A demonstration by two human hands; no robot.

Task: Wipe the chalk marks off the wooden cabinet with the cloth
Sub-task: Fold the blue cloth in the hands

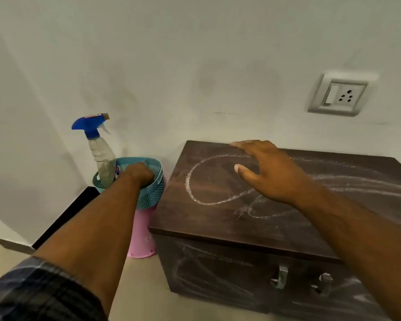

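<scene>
Reaches with the left hand point(140, 174) down into a teal basket point(151, 198), fingers sunk below the rim (cannot tell whether curled round anything). Spreads the right hand point(271, 174) wide, fingers straight, gripping nothing, over the top of the wooden cabinet point(218, 218). Under that palm and out to its left: chalk marks point(188, 181) in a white loop, with more smears to its right. Just beyond the left hand, in the same basket: a spray bottle point(103, 163). Below the basket: a pink bucket point(140, 235).

Left hand point(140, 174) fingers hidden in basket point(151, 197) — seemingly curled, cabinet point(218, 220) cropped
</scene>
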